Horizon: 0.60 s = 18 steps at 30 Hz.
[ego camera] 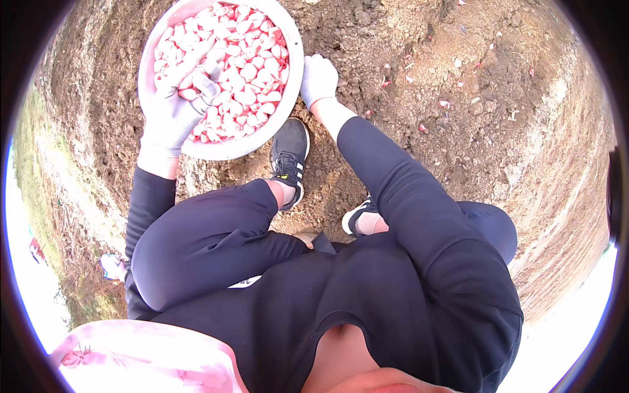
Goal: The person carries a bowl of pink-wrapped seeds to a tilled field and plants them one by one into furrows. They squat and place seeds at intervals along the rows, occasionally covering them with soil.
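Observation:
A round white plastic basin (pixel 296 54) full of pink-coated garlic cloves (pixel 245 73) rests on the soil before me. My left hand (pixel 186 98), in a pale knitted glove, reaches over its left side with curled fingers around several cloves. Gloved too, my right hand (pixel 319 78) is beside the basin's right rim, low over the soil. Its fingers are curled in and their tips are hidden, so I cannot tell whether it holds anything or touches the rim.
My left shoe (pixel 290 162) is just below the basin; the right shoe (pixel 361 216) is partly under my arm. Cloddy brown soil (pixel 432 147) has scattered pink cloves or skins (pixel 444 104). A pink-and-white object (pixel 147 353) fills the lower left corner. Grass borders the far left.

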Tool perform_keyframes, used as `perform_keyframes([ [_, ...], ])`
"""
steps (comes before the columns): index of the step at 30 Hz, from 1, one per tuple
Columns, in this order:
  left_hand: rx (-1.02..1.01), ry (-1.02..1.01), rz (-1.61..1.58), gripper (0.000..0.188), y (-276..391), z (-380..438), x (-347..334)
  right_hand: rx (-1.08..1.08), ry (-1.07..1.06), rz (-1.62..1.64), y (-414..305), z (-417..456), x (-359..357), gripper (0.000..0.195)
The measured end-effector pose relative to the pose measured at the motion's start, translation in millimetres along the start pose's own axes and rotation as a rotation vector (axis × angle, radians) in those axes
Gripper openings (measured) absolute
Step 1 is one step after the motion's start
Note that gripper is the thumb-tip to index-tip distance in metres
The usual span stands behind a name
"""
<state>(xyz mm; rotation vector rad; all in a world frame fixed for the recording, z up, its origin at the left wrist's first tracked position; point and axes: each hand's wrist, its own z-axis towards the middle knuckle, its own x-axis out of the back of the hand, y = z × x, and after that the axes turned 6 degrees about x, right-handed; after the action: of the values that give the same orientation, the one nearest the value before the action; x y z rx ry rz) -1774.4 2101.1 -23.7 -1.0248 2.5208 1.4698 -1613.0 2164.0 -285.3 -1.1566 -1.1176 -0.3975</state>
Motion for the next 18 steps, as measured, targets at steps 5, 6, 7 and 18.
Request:
perform_keyframes([
  [5,0.082,-0.001,-0.127,0.051,-1.2,-0.9,12.4,-0.100,0.185,0.620,40.7,9.9,30.9,0.020],
  [6,0.077,0.008,-0.150,0.051,0.5,-3.3,11.4,-0.221,0.177,0.768,53.1,18.2,44.3,0.021],
  [7,0.150,0.037,-0.182,0.049,2.6,0.8,11.4,-0.140,0.097,0.703,75.9,30.2,51.1,0.026],
  [18,0.268,-0.095,-0.313,0.040,-4.5,10.1,27.9,0.228,-0.279,-0.011,54.5,32.6,46.9,0.027],
])
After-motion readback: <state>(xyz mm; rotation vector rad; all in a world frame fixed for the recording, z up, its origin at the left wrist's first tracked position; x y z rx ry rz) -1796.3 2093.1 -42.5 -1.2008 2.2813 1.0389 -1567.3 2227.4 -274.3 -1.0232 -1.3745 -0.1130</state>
